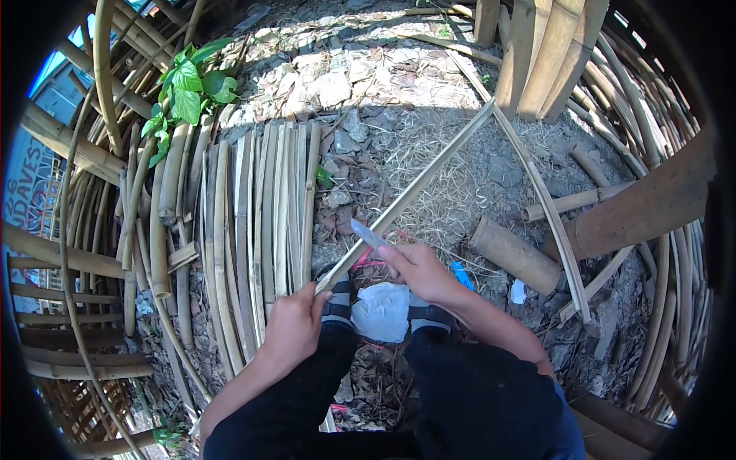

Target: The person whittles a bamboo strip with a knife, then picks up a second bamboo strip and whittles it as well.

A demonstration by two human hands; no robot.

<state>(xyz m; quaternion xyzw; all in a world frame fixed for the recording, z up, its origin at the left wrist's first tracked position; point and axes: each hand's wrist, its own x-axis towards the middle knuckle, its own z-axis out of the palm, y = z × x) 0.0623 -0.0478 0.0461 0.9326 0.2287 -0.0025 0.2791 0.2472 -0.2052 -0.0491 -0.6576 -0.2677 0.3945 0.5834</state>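
Closed round the near end of a long split bamboo strip (429, 172) is my left hand (294, 323). The strip slants up and to the right, its far end near another strip. My right hand (418, 270) grips a knife, whose blade (366, 232) lies against the strip a short way beyond my left hand. The knife's handle is hidden in my fingers. Below the hands, a pale crumpled sheet (382, 313) lies between my sandalled feet. Thin shavings (433, 172) are scattered on the ground under and beside the strip.
Many split strips (264, 207) lie side by side at left. A cut bamboo piece (515, 255) and a blue object (462, 275) lie right of my hands. Upright bamboo posts (540, 61) stand at the back right; a leafy plant (186, 88) grows at upper left.
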